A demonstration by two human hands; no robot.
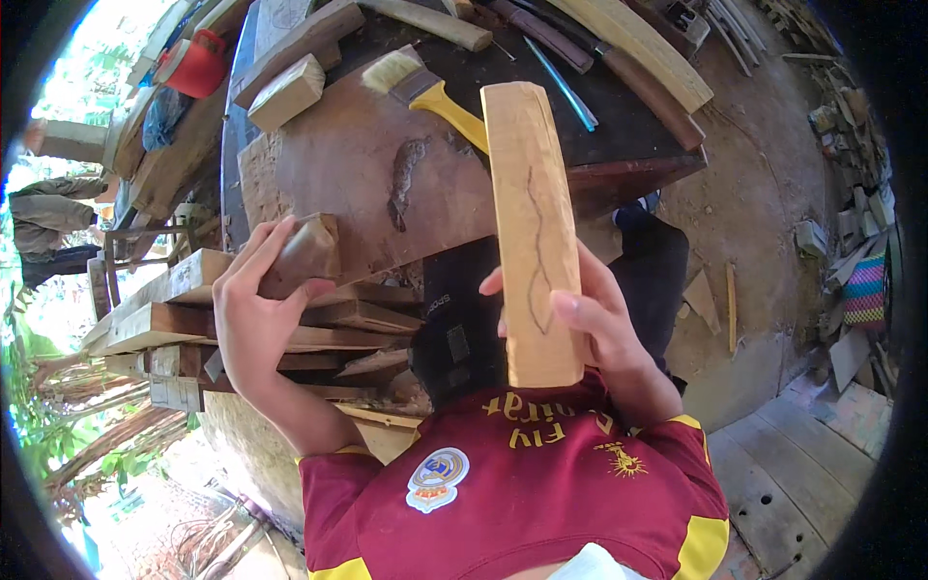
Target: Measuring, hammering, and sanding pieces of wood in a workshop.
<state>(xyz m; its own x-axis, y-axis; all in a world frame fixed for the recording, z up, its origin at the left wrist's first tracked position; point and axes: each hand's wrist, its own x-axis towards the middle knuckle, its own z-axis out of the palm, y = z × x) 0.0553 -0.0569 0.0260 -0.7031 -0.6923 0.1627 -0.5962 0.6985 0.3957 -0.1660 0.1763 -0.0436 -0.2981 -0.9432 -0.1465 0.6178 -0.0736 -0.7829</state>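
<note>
My right hand (pixel 619 324) is closed around the lower part of a long pale wooden block (pixel 527 232), held up off the bench. A wavy dark line is drawn along the block's face. My left hand (pixel 253 304) rests at the near left corner of a brown board (pixel 338 184). Its fingers and thumb lie around a small brown block (pixel 307 259), whose exact kind I cannot make out. Behind the pale block, partly hidden by it, is a paintbrush (pixel 445 106) with a yellow handle and light bristles.
On the dark bench lie a blue pen-like stick (pixel 565 87), a wooden-handled tool (pixel 652 97) and a wood offcut (pixel 288 94). Stacked planks (pixel 164 329) jut out below my left hand. A red jug (pixel 193 65) stands at far left. Wood scraps (pixel 851 232) line the right side.
</note>
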